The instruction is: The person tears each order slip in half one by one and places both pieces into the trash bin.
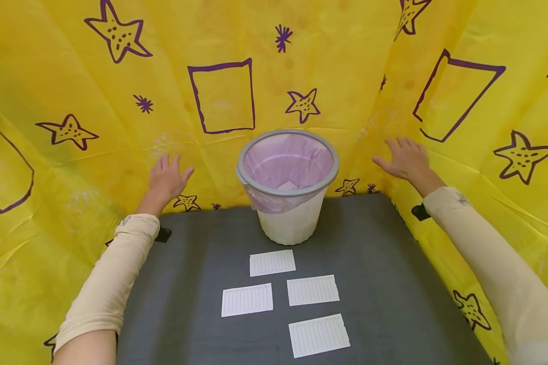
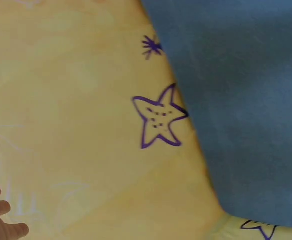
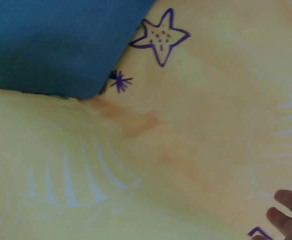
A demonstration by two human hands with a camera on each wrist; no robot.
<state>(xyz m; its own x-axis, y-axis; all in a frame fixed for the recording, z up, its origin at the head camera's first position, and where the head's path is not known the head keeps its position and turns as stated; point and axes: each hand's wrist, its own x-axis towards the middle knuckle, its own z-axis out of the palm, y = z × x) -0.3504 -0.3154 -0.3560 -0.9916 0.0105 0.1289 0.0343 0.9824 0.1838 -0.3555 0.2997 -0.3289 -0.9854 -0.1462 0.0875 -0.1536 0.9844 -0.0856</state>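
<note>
My left hand [image 1: 165,178] is raised to the left of a waste bin, fingers spread, holding nothing. On the bin's other side my right hand [image 1: 406,159] is held up the same way, also without anything in it. The white bin [image 1: 289,223] stands upright at the back of the table, with a grey rim and a pinkish plastic liner [image 1: 274,157]. Some white paper [image 1: 288,186] shows inside it. Several lined paper cards [image 1: 272,263] lie flat in front of the bin. Only fingertips show in the left wrist view [image 2: 1,207] and right wrist view [image 3: 283,215].
The dark grey table [image 1: 201,284] has yellow cloth [image 1: 228,30] around its back and sides, printed with purple stars and outlines. Both forearms wear pale sleeves [image 1: 105,274], with a black object [image 1: 163,234] by the left wrist and another [image 1: 420,212] by the right.
</note>
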